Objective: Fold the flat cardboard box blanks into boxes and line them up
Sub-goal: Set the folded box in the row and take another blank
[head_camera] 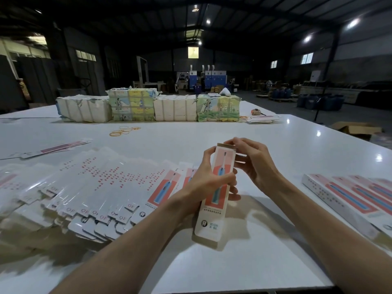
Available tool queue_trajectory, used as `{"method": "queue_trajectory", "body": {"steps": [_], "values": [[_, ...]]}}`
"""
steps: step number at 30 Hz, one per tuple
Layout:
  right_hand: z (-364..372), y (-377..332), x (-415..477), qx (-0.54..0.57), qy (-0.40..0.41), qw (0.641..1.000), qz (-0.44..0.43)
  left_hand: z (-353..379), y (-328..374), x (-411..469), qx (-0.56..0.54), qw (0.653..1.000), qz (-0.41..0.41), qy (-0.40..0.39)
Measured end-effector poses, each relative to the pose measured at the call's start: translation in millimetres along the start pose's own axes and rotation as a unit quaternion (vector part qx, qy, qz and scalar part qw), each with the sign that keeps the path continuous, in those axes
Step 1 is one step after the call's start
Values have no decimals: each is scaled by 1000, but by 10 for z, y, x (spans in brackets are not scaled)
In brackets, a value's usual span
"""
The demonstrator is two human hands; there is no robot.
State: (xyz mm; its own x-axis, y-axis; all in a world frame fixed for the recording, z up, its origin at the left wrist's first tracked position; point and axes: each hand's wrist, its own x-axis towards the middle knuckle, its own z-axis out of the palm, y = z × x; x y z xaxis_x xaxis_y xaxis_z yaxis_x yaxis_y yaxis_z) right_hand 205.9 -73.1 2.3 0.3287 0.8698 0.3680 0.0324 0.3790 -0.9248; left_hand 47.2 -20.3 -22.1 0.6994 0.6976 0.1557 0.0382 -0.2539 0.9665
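Note:
A long narrow toothbrush box [214, 205], white with a coral panel and a blue brush picture, stands tilted above the white table [265, 141]. My left hand [206, 180] grips its middle from the left side. My right hand [251, 164] holds the upper part, fingers curled at the top flap. To the left lies a fanned pile of flat box blanks [84, 187]. On the right edge a row of folded boxes [350, 200] lies side by side.
Wrapped bundles of stock [148, 107] stand across the far side of the table. Yellow rubber bands [124, 130] lie in front of them. More flat blanks [53, 148] lie at far left, a small stack [263, 119] at far right. A cardboard carton [356, 129] sits on the floor.

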Motion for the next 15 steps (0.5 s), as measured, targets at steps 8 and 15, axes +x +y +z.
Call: {"method": "queue_trajectory", "body": {"steps": [8,15], "values": [[-48,-12,44,44,40,996,60,-34,-23,-35,72,997,29,13],[-65,-39,36,69,-1,996,61,-44,-27,-18,46,998,31,19]]}}
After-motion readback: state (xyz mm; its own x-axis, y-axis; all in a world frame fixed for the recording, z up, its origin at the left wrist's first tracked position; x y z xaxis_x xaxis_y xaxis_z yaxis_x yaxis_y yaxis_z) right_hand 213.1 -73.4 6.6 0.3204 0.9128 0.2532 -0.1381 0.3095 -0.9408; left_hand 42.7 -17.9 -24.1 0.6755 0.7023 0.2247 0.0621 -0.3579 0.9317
